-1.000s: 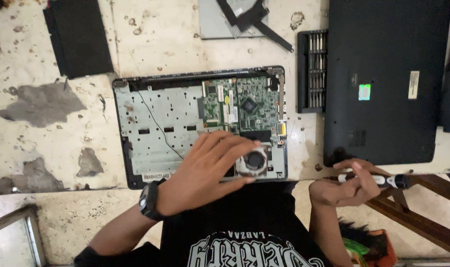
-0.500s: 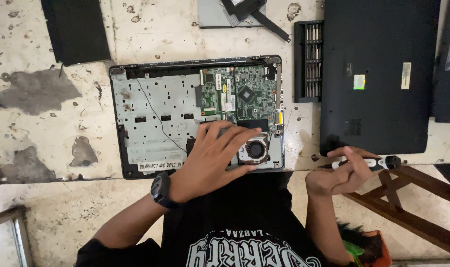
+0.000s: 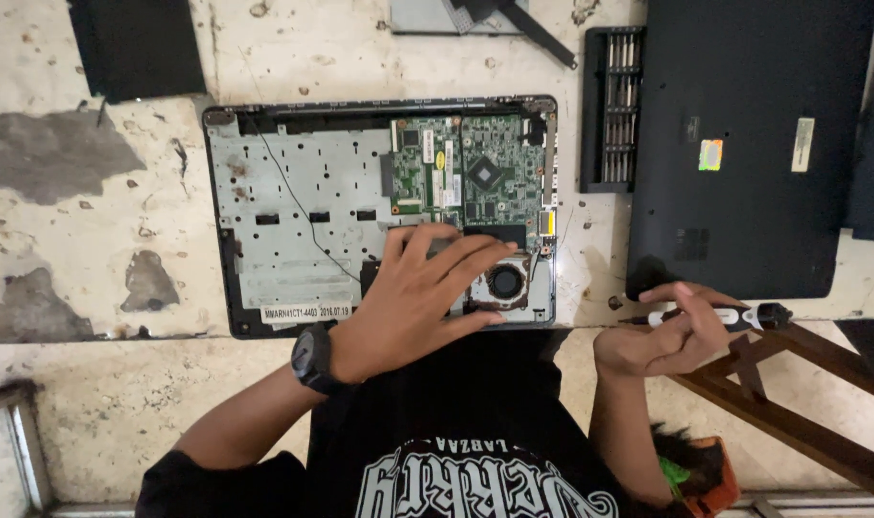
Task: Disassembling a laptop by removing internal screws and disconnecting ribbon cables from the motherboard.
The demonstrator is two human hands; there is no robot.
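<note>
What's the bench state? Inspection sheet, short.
Surface: worn, stained pale worktop.
Job's things: opened laptop base, green circuit board and round black fan exposed.
Clutter: black bit rack, black laptop cover, black flat panel, grey hinged part.
Grippers: left hand spread flat on the base near the fan; right hand grips a black-and-white screwdriver at the worktop edge.
Cables: thin black wire across the metal plate.
Surroundings: wooden frame lower right.

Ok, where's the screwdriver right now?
In the head view the screwdriver is in the right hand, lower right, between the opened laptop and the wooden frame.
</note>
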